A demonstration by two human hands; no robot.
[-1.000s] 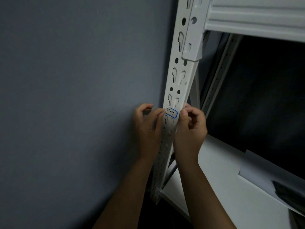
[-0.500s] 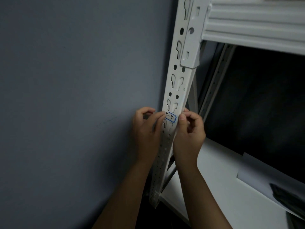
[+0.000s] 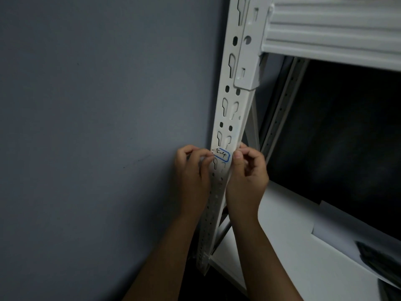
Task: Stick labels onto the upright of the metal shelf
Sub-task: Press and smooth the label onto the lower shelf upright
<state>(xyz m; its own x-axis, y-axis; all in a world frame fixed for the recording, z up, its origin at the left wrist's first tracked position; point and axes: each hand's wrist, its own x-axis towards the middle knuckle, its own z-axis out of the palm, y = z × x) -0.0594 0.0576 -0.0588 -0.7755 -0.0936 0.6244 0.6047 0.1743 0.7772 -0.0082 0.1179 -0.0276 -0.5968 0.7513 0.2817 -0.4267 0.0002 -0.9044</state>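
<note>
A white perforated upright (image 3: 233, 98) of the metal shelf runs from top to bottom at the centre. A small white label (image 3: 221, 156) with a blue border and handwritten "5-4" lies across its front face. My left hand (image 3: 192, 170) pinches the label's left end against the upright. My right hand (image 3: 247, 172) holds the label's right end at the upright's right edge, fingers curled. Both hands flank the post at the same height.
A grey wall (image 3: 97, 127) fills the left. A white beam (image 3: 334, 33) joins the upright at top right. Below it a white shelf board (image 3: 282, 242) carries a sheet of paper (image 3: 338, 229) and a dark object (image 3: 382, 257) at far right.
The view has shifted slightly, so the upright and hands sit lower in frame. Both hands stay at the label's ends, pressing it on the post.
</note>
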